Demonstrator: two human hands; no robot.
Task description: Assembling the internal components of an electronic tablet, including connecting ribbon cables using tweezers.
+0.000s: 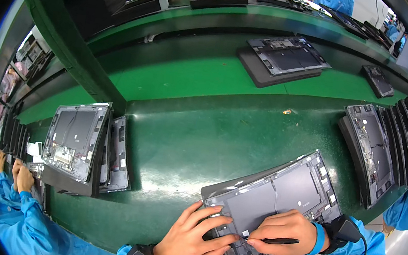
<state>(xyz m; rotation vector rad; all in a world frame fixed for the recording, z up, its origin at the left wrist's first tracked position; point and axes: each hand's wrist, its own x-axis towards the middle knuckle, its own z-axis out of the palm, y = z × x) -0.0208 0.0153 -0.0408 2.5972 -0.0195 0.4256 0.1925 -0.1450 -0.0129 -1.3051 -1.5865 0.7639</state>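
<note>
An opened tablet housing (294, 195), dark grey with a cable and small circuit parts inside, lies slanted on a black foam pad (221, 189) at the front edge of the bench. My left hand (198, 237) rests over its near left corner, fingers apart, the fingertips touching the parts there. In my right hand (285, 233) is a slim black pen-like tool (279, 240), gripped between thumb and fingers. The tool's tip points at the housing's near left section, close to my left fingertips; exactly what it touches is too small to tell.
Tablet housings (76, 136) lean stacked at the left. More housings (370, 149) stand in a row with black pads at the right. Another housing (290, 56) lies on a pad on the far green strip. A co-worker's hands (22, 176) show at the left; a green post (71, 43) rises nearby.
</note>
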